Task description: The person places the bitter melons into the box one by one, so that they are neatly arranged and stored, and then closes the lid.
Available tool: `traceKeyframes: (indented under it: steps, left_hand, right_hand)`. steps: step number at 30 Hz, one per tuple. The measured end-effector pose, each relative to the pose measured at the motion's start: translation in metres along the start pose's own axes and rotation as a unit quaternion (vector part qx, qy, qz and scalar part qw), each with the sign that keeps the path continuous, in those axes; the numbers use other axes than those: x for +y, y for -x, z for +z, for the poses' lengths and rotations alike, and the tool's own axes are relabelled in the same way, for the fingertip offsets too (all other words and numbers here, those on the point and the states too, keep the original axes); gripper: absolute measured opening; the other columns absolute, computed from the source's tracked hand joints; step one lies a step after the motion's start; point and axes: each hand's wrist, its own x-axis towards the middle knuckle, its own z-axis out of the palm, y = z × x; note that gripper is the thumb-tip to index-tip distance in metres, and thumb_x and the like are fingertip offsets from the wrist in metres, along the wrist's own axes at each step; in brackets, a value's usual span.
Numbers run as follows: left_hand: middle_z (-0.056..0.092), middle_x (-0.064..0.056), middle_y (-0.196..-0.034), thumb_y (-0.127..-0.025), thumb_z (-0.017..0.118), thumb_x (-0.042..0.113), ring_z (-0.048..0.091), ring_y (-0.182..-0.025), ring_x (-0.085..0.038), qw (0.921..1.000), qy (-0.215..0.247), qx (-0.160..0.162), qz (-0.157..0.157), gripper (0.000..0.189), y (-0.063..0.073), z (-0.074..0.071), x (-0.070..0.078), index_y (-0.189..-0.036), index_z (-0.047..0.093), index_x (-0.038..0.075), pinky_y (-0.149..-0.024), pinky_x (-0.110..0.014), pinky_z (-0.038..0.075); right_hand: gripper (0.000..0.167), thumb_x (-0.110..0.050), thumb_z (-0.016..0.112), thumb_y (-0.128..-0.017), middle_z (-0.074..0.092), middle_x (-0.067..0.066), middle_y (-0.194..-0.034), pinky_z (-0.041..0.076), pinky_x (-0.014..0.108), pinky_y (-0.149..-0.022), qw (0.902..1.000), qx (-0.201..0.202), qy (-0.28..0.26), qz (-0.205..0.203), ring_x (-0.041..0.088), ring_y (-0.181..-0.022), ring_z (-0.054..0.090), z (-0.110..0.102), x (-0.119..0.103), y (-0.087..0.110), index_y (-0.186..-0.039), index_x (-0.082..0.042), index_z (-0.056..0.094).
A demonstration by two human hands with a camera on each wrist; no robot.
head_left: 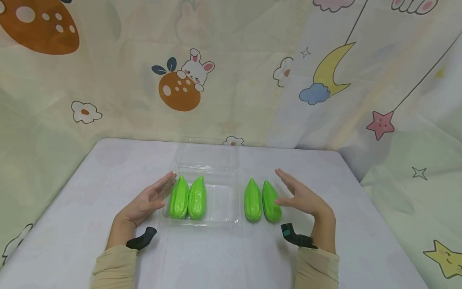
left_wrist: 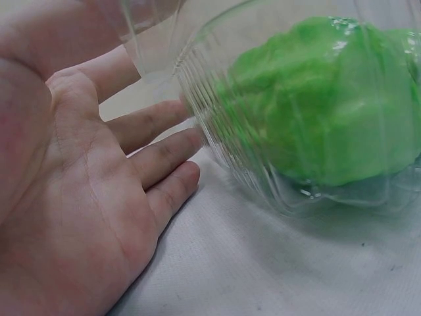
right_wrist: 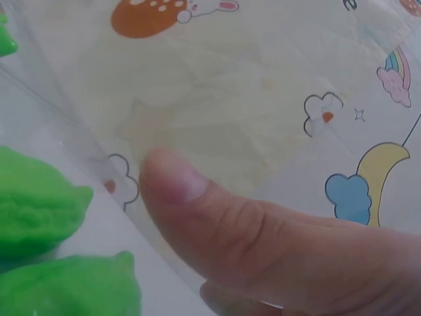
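A clear plastic box [head_left: 221, 200] lies on the table with its lid [head_left: 208, 155] folded back. Two bright green, pointed toy vegetables [head_left: 197, 198] stand side by side in its left half. My left hand [head_left: 146, 200] is at the box's left wall, fingers straight with their tips right at the ribbed plastic [left_wrist: 210, 115]. Right of the box lie another green toy vegetable [head_left: 252, 200] and a similar toy vegetable [head_left: 270, 202]. Above the outer one hovers my right hand [head_left: 304, 196], fingers and thumb spread, nothing between them. Its thumb overlaps that vegetable in the head view.
A white cloth covers the table [head_left: 202, 261]. Behind it hangs a curtain [head_left: 238, 80] printed with rabbits, a moon and stars. Each wrist wears a black camera mount, the left mount [head_left: 142, 239] and the right mount [head_left: 297, 237].
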Motion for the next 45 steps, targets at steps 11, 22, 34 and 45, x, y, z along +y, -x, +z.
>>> traceKeyframes:
  steps: [11,22,34,45]
  left_hand:
    - [0.001,-0.007,-0.162,-0.085,0.065,0.005,-0.008,-0.148,-0.025,1.0,-0.001,0.002,0.0,0.087,-0.001,0.0,-0.001,-0.154,0.011,0.013,-0.11,-0.062,-0.012]
    - [0.001,-0.006,-0.162,-0.087,0.063,0.003,-0.005,-0.149,-0.019,1.0,-0.004,-0.002,-0.004,0.086,0.0,0.0,0.001,-0.154,0.01,0.013,-0.116,-0.037,0.0]
    - [0.001,-0.006,-0.162,-0.087,0.064,0.008,-0.005,-0.148,-0.022,1.0,-0.005,-0.005,-0.004,0.086,0.0,0.0,0.001,-0.154,0.011,0.015,-0.116,-0.037,0.001]
    - [0.002,-0.007,-0.162,-0.087,0.066,0.011,-0.006,-0.148,-0.024,0.9999,-0.011,0.0,-0.006,0.086,-0.001,0.0,0.001,-0.154,0.011,0.015,-0.117,-0.035,0.001]
  right_hand:
    - [0.103,-0.03,0.08,-0.075,0.011,0.006,-0.161,0.018,0.056,-0.115,0.998,-0.046,-0.027,0.033,0.036,-0.147,0.012,0.005,0.02,-0.003,-0.154,-0.019,0.015]
    - [0.108,-0.036,0.08,-0.074,0.015,0.018,-0.158,0.024,0.056,-0.112,0.9947,-0.078,0.013,0.066,0.041,-0.143,0.019,0.009,0.032,-0.002,-0.154,-0.014,0.011]
    - [0.116,-0.039,0.083,-0.069,0.013,0.02,-0.158,0.022,0.056,-0.114,0.9917,-0.091,0.048,0.077,0.04,-0.144,0.014,0.014,0.03,-0.005,-0.152,-0.004,0.011]
    - [0.117,-0.041,0.083,-0.068,0.014,0.018,-0.158,0.018,0.06,-0.113,0.9871,-0.099,0.082,0.096,0.04,-0.145,0.012,0.015,0.026,-0.005,-0.153,-0.008,0.01]
